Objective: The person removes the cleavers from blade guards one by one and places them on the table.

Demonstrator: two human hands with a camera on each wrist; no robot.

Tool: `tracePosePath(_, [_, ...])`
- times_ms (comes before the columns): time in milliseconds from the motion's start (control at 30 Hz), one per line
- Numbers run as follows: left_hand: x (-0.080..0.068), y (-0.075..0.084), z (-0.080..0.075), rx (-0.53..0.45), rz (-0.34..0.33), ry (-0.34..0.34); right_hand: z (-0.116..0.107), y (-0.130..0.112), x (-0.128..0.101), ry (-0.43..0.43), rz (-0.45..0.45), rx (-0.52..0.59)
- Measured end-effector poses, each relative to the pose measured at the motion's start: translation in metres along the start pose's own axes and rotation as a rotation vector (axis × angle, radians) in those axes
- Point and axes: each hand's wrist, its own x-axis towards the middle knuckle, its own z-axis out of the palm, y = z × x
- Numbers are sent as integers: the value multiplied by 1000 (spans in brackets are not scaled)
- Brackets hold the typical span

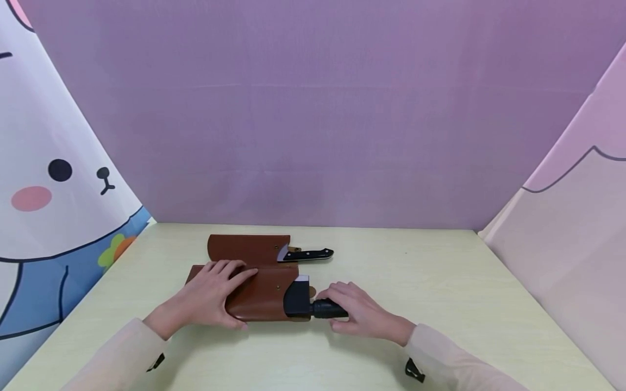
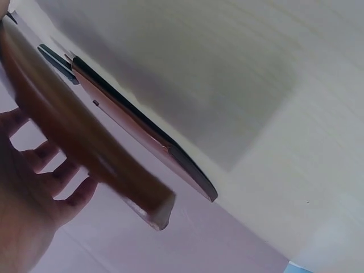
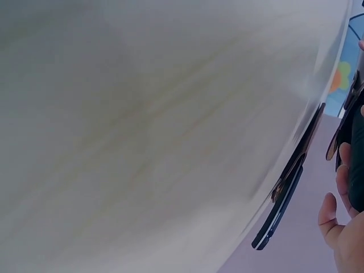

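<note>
Fingers of the right hand curl around the black handle of a knife whose blade sits almost fully inside the near brown sheath, while the left hand presses flat, fingers straight, on that sheath. Just behind, touching it on the tabletop, lies a 2nd sheath with another knife's black handle sticking out to the right.

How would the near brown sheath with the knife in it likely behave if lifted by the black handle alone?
The near sheath looks like leather, so probably semi-stiff, not floppy. The left hand lies flat on it while the right hand grips the black handle, suggesting it slides otherwise. With a wide blade inside, likely heavy and blade-end heavy.
</note>
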Motion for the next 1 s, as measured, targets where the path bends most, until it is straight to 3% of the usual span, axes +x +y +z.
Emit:
tracePosePath(200, [-1,-1,1,-8,-3,-1,-3,0,-3,-24,28,0])
tracePosePath(1000, [-8,-6,4,-22,-19,-18,-7,7,-15,12,-17,-21])
